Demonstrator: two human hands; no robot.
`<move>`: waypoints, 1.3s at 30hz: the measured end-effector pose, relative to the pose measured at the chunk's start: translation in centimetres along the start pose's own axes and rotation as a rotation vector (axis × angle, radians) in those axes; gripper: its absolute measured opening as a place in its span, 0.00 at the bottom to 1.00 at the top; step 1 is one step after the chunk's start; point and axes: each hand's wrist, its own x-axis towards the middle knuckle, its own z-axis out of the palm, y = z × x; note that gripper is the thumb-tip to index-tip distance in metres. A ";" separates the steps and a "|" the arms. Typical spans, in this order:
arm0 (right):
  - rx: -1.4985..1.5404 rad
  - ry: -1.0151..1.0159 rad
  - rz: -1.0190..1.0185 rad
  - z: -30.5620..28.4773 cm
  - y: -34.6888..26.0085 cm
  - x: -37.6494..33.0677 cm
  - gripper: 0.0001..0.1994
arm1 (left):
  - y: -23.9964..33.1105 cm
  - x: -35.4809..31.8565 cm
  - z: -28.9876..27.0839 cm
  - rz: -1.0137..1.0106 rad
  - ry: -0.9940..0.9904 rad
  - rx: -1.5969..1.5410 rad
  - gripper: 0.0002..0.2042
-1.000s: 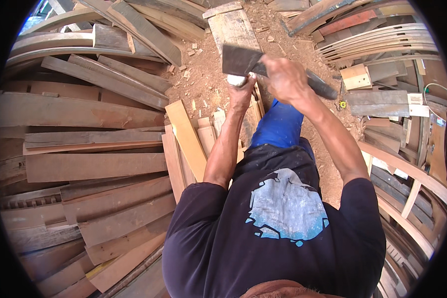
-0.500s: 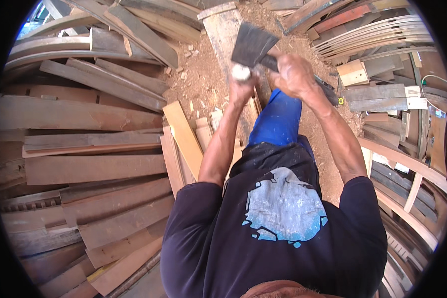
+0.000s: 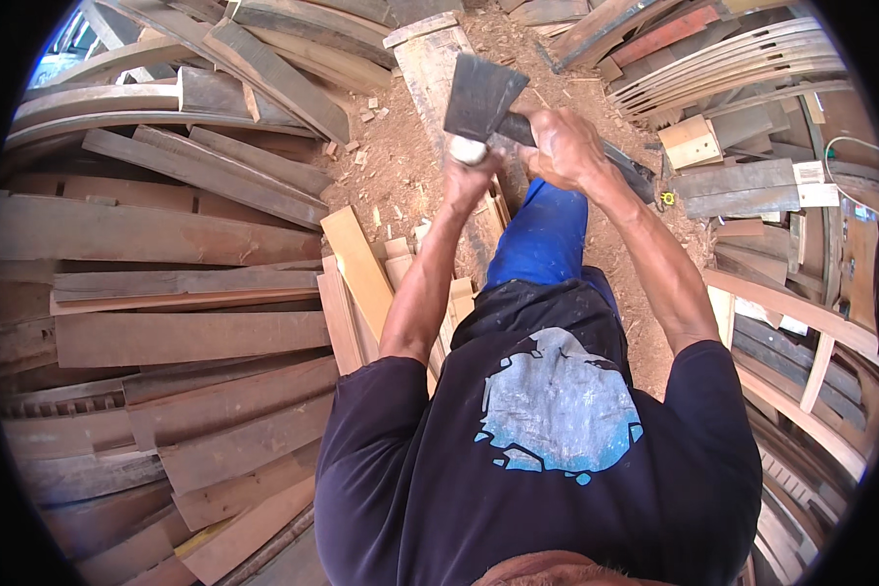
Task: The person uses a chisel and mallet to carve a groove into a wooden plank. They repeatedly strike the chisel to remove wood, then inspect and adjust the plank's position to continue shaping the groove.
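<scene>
My right hand [image 3: 565, 146] is wrapped round the dark handle of a hatchet with a broad, dark blade [image 3: 484, 98]. The blade points left and lies just above my left hand [image 3: 471, 178]. In that fist stands a stick-like piece with a pale round end [image 3: 467, 150], its lower part hidden by the fingers. Blade and pale end overlap in view; whether they touch I cannot tell. Past my right wrist a dark bar [image 3: 631, 174] slants down to the right; whether it is the handle's far end is unclear.
A worn wooden plank [image 3: 426, 57] lies ahead on ground strewn with sawdust and chips [image 3: 386, 166]. Stacked boards [image 3: 190, 337] fill the left. Offcuts [image 3: 356, 259] lean beside my left forearm. On the right are slats [image 3: 732, 68], a wooden frame [image 3: 801, 317] and a small yellow object [image 3: 667, 198].
The hatchet blade has shifted slightly left and down, with my right hand moving a little left. My left hand and the pale-ended piece have moved slightly left and down.
</scene>
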 end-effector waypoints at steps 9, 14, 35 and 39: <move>-0.005 0.103 0.088 -2.1 -0.8 0.3 0.17 | -0.6 -1.0 0.9 -0.131 0.009 0.143 0.12; -0.192 -0.043 0.054 0.1 0.6 0.0 0.18 | -2.6 -0.4 1.0 0.172 0.001 0.260 0.12; 0.448 0.088 0.201 -2.1 0.6 -7.0 0.19 | 3.3 1.0 -0.6 0.056 0.084 0.305 0.08; 0.728 0.256 0.167 -2.6 4.6 -10.2 0.16 | 4.9 -1.4 -1.3 0.034 0.031 0.692 0.08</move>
